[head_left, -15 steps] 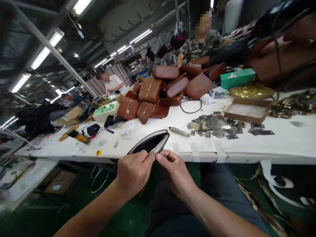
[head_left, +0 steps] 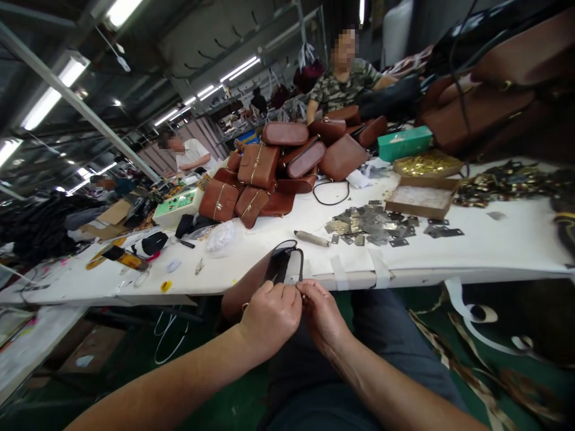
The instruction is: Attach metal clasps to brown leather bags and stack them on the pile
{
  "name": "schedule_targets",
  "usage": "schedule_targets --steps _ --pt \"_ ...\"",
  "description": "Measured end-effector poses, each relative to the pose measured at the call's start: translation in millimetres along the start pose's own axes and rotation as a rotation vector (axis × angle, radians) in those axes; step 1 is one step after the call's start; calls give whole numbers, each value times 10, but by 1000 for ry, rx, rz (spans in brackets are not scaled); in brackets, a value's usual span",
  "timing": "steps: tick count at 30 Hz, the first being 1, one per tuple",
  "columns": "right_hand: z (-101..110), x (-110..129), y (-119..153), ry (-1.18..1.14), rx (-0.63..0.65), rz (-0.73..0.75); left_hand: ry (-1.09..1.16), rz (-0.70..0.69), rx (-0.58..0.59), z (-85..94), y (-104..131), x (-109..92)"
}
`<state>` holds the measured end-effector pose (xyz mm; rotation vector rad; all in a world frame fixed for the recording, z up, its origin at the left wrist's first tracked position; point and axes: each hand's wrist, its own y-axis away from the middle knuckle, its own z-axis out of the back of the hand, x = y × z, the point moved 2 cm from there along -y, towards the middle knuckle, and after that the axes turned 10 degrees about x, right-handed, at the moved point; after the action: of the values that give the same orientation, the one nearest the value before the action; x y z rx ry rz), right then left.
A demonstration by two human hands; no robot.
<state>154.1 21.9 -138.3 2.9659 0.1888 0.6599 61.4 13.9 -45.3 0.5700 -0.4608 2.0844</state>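
A brown leather bag [head_left: 245, 286] with a dark inside and a pale strip at its mouth rests against the table's front edge. My left hand [head_left: 274, 314] is closed around the near rim of the bag's opening. Close beside it, my right hand [head_left: 320, 308] pinches at the right end of that rim; a small bit at its fingertips is too tiny to name. Just beyond the bag lies a grey handle-like tool [head_left: 311, 238]. A heap of flat metal plates [head_left: 371, 220] spreads to the right of the tool.
Several brown bags [head_left: 258, 164] are piled mid-table. Behind them sits a person in a camouflage shirt [head_left: 344, 90]. To the right are a cardboard tray [head_left: 420, 209], a green box [head_left: 404, 143] and gold metal parts [head_left: 426, 163]. A green-panelled machine [head_left: 178, 206] stands left.
The bag has turned, so its brown outer side now shows on the left. My left hand has shifted right, nearer my right hand. The camera view has swung to the right.
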Motion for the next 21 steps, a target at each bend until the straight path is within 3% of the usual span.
schedule_targets --steps 6,11,14,16,19,21 --pt "366 71 58 66 -88 -94 19 -155 0 -158 -192 -158" --pt "514 91 10 142 -104 -90 17 -230 79 -276 -238 -303" --pt "617 94 -43 183 -126 -35 -37 -240 150 -237 -263 -438" --pt "711 105 -68 224 -130 -5 -86 -326 179 -141 -329 -477" --pt "863 122 -93 281 -142 23 -30 -513 244 4 -515 -360" --pt "949 132 -113 310 -158 49 40 -585 304 -1 -656 -190"
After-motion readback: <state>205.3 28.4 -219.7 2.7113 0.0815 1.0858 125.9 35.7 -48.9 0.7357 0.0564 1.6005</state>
